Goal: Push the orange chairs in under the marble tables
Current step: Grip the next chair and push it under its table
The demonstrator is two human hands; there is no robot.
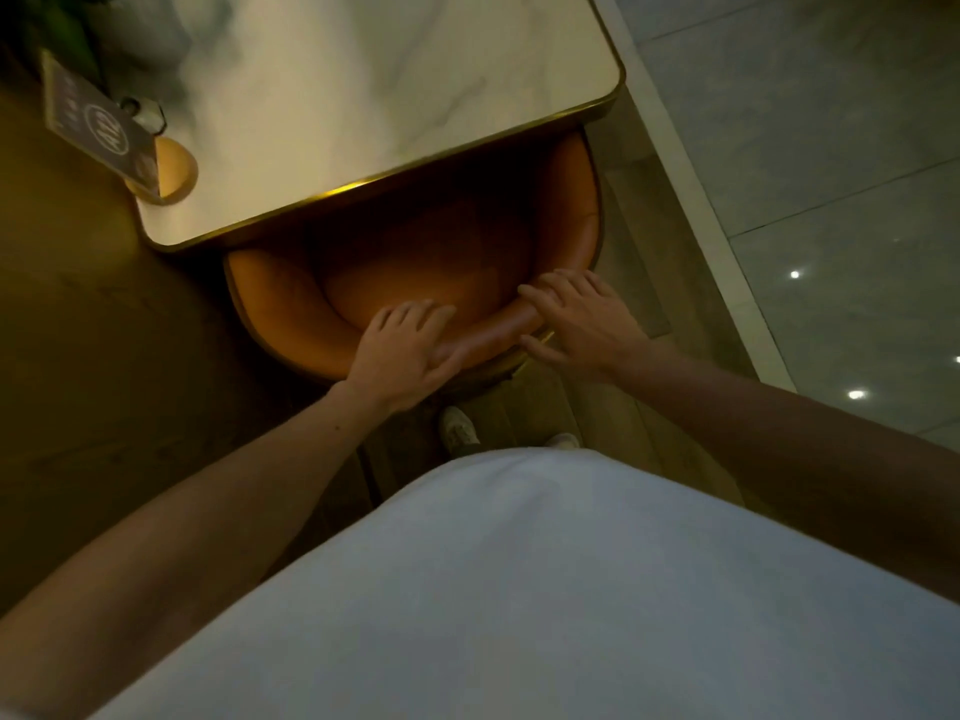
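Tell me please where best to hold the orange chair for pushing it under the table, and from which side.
The padded top rim of the orange chair, from behind, away from the marble table. Its seat sits partly under; left hand and right hand rest on it.

Café or restaurant dining area. Evidence: white marble surface with gold metal rim [363, 96]; orange padded tub chair [291, 314] set partly beneath it; dark printed card [98, 127] standing in a round wooden holder [174, 171]; polished grey floor tiles [831, 122] reflecting spots of light; wood-plank flooring [78, 330].
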